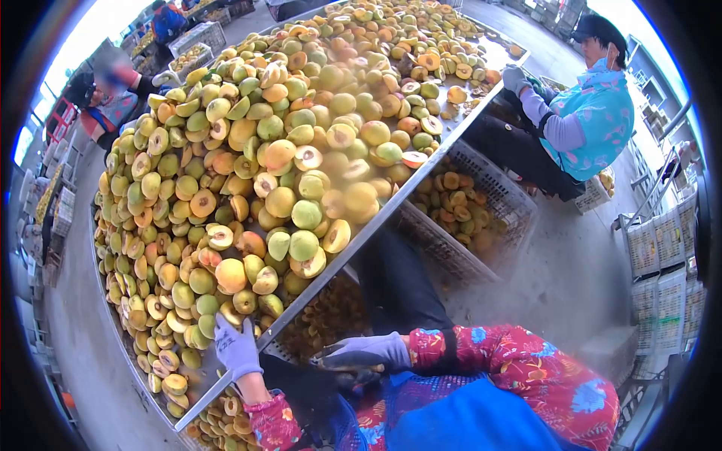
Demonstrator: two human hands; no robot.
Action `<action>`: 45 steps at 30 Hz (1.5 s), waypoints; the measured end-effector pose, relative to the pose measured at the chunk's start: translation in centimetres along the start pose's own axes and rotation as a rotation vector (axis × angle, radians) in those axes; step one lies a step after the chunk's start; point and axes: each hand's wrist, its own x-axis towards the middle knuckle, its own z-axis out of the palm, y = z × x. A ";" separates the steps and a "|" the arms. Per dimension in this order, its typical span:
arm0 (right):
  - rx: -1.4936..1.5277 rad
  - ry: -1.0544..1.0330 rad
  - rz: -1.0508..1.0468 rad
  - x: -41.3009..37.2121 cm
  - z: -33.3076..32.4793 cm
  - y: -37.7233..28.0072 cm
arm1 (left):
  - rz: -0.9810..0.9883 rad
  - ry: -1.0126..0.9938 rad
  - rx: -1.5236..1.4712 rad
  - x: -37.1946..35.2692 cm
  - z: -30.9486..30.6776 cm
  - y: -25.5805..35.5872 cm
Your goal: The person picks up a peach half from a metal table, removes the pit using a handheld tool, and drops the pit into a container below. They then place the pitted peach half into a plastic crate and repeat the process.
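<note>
A large heap of yellow-green peaches (232,276), many cut in halves with reddish pit hollows, covers a metal-edged table (361,230). My left hand (238,352), in a pale lavender glove, reaches over the near edge. Its fingers and thumb stand apart against the lowest peaches, with no fruit clearly gripped. Lower right, my right hand (368,352), in a similar glove with a dark palm, hovers over my lap. Its fingers are bent together, and what they hold is hidden.
Under the table edge, a crate (519,207) holds peach halves, and more pieces (323,316) lie below near my legs. A co-worker in turquoise (594,124) sits at right; another person (109,109) works at left. Stacked crates (665,240) stand far right.
</note>
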 end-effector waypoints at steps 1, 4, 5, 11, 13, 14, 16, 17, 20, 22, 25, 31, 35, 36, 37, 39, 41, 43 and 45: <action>-0.008 0.053 0.028 -0.6 0.5 -1.1 | 0.016 0.001 -0.033 0.2 -0.2 0.7; -0.031 0.294 0.058 -1.4 2.3 -2.3 | 0.094 0.106 -0.015 1.0 0.2 0.9; -0.108 0.278 0.145 -2.0 2.6 -3.6 | 0.029 -0.080 -0.036 1.6 -1.1 1.5; -0.338 0.468 -0.020 -3.2 5.5 -8.3 | -0.105 0.198 -1.352 -1.1 -0.2 -1.5; -0.652 0.463 -0.249 -2.3 5.3 -7.5 | -0.338 -0.134 -1.903 -4.5 -2.5 -1.4; -0.810 0.457 -0.363 -2.0 5.7 -7.7 | -0.296 -0.154 -1.818 -5.8 -1.3 -1.8; -0.999 0.456 -0.398 -1.8 7.4 -8.7 | -0.213 -0.185 -1.646 -8.3 1.0 -2.5; -1.068 0.447 -0.408 -1.6 7.9 -9.1 | -0.370 -0.282 -1.829 -8.8 -1.3 -1.0; -1.283 0.445 -0.417 -1.1 8.4 -9.0 | -0.413 -0.377 -1.946 -10.2 -3.4 1.0; -1.319 0.424 -0.341 -1.2 8.5 -9.1 | -0.451 -0.473 -1.964 -10.7 -3.4 1.1; -1.365 0.432 -0.387 -1.0 8.4 -8.5 | -0.382 -0.524 -1.854 -11.4 -2.6 1.0; -1.404 0.416 -0.343 -0.8 8.1 -7.3 | -0.404 -0.441 -1.948 -12.6 -1.7 1.8; -1.659 0.286 -0.830 0.0 7.1 -6.2 | -0.007 -0.029 -1.270 -13.1 -1.7 3.4; -1.255 0.290 -0.515 -0.4 7.3 -6.4 | 0.041 0.039 -1.145 -13.1 -2.5 3.8; -0.843 0.280 -0.215 -0.9 8.4 -7.9 | -0.002 0.038 -1.128 -13.1 -3.3 4.2; -0.306 0.203 0.160 -1.0 8.6 -8.9 | -0.091 0.035 -1.093 -13.2 -4.1 4.6; -0.068 0.090 0.330 -1.2 7.4 -9.0 | -0.008 0.128 -1.052 -13.2 -4.4 4.9; -0.088 0.065 0.317 -1.0 7.0 -8.1 | 0.015 0.121 -1.013 -13.2 -4.3 4.6; -0.224 0.143 0.341 -0.9 7.5 -8.3 | 0.117 0.146 -0.902 -12.8 -3.3 4.2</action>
